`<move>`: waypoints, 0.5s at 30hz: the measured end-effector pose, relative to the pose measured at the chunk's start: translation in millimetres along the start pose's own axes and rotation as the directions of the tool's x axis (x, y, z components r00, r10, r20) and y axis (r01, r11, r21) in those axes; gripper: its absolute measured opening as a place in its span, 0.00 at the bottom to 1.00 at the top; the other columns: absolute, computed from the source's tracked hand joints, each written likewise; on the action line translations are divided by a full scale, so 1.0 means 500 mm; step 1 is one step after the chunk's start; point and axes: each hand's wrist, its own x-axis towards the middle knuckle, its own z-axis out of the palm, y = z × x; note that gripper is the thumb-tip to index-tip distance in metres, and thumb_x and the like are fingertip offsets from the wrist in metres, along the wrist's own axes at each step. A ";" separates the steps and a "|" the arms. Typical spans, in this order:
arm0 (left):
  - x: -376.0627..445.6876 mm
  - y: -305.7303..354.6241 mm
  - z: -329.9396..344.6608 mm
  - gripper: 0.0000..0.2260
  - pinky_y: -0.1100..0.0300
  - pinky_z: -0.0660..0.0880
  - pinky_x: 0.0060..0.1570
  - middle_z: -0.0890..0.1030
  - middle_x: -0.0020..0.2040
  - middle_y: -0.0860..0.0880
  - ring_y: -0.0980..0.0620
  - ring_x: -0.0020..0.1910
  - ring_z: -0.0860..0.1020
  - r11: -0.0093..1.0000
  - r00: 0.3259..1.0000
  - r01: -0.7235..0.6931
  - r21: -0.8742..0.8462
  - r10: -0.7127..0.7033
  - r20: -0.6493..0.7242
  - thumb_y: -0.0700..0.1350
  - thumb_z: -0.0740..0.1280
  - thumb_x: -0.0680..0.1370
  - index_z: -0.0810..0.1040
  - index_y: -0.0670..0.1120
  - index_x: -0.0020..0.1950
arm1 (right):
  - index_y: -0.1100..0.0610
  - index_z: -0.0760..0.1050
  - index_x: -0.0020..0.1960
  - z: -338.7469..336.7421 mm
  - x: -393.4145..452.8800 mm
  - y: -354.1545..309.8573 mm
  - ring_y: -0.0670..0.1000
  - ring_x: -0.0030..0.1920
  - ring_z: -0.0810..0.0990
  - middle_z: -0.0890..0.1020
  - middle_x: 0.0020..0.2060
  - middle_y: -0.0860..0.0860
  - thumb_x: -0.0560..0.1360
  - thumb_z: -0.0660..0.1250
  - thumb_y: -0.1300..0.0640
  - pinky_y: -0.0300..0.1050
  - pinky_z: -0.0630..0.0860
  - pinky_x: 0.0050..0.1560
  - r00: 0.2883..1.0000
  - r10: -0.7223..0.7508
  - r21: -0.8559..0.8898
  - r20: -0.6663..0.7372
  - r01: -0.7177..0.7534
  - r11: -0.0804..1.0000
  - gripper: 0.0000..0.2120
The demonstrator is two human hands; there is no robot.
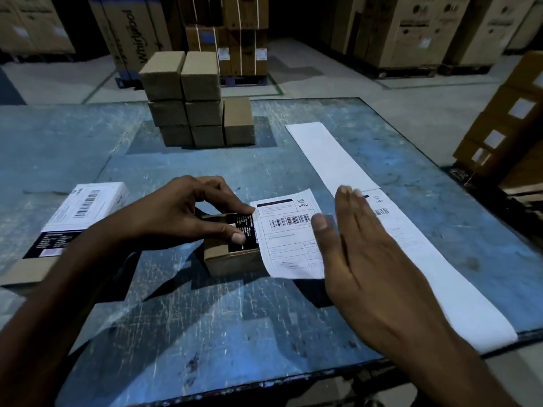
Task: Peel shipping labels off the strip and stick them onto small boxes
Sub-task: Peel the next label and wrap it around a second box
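One box (pixel 85 205) labelled, far left on tabletop (pixel 205 333). My left hand (pixel 188 212) fingers grip current box (pixel 232 254) w/ label (pixel 289 239) half on, overhanging. Right hand (pixel 361 248) flat, holding nothing, about to smooth. Stack (pixel 197 101) & strip (pixel 411 245) remain.

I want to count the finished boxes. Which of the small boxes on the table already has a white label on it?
The box at the left edge, lying alone beside the left hand, has one. The stacked boxes behind are plain brown.
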 end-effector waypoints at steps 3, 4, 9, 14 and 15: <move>0.004 0.000 -0.003 0.19 0.60 0.84 0.54 0.85 0.54 0.52 0.53 0.57 0.84 0.999 1.000 -0.022 0.041 0.022 0.000 0.51 0.81 0.67 0.90 0.53 0.58 | 0.37 0.33 0.85 -0.009 -0.002 -0.060 0.29 0.79 0.31 0.35 0.81 0.29 0.79 0.31 0.25 0.30 0.32 0.73 0.991 -0.126 0.015 0.049 0.126 0.992 0.38; 0.005 -0.002 -0.005 0.18 0.59 0.84 0.53 0.86 0.54 0.52 0.53 0.56 0.85 0.998 0.999 -0.038 0.057 0.038 -0.003 0.51 0.80 0.68 0.90 0.53 0.58 | 0.39 0.34 0.86 0.001 0.002 -0.077 0.30 0.79 0.31 0.35 0.82 0.31 0.79 0.32 0.26 0.31 0.31 0.74 0.980 -0.171 0.029 0.106 0.169 0.985 0.38; 0.005 -0.005 -0.006 0.15 0.57 0.85 0.53 0.88 0.53 0.53 0.55 0.55 0.86 0.996 0.997 -0.059 0.067 0.062 -0.042 0.47 0.82 0.67 0.91 0.48 0.53 | 0.49 0.40 0.88 0.064 0.030 -0.061 0.39 0.83 0.33 0.41 0.87 0.43 0.84 0.36 0.30 0.42 0.33 0.83 0.932 -0.294 -0.131 0.211 0.325 0.937 0.38; 0.001 -0.009 -0.003 0.15 0.59 0.85 0.52 0.88 0.53 0.53 0.56 0.56 0.86 0.999 0.998 -0.048 0.017 0.049 -0.048 0.46 0.81 0.67 0.91 0.47 0.53 | 0.47 0.33 0.86 0.029 0.026 -0.024 0.35 0.81 0.29 0.34 0.85 0.40 0.78 0.31 0.27 0.42 0.33 0.83 0.956 -0.169 -0.130 0.240 0.204 0.970 0.42; 0.001 -0.009 -0.002 0.15 0.59 0.85 0.52 0.88 0.53 0.53 0.56 0.56 0.86 0.998 0.997 -0.052 0.019 0.053 -0.052 0.47 0.81 0.67 0.91 0.47 0.53 | 0.46 0.32 0.86 0.020 0.026 -0.015 0.34 0.80 0.29 0.32 0.84 0.39 0.78 0.32 0.27 0.42 0.33 0.83 0.963 -0.127 -0.127 0.239 0.161 0.979 0.42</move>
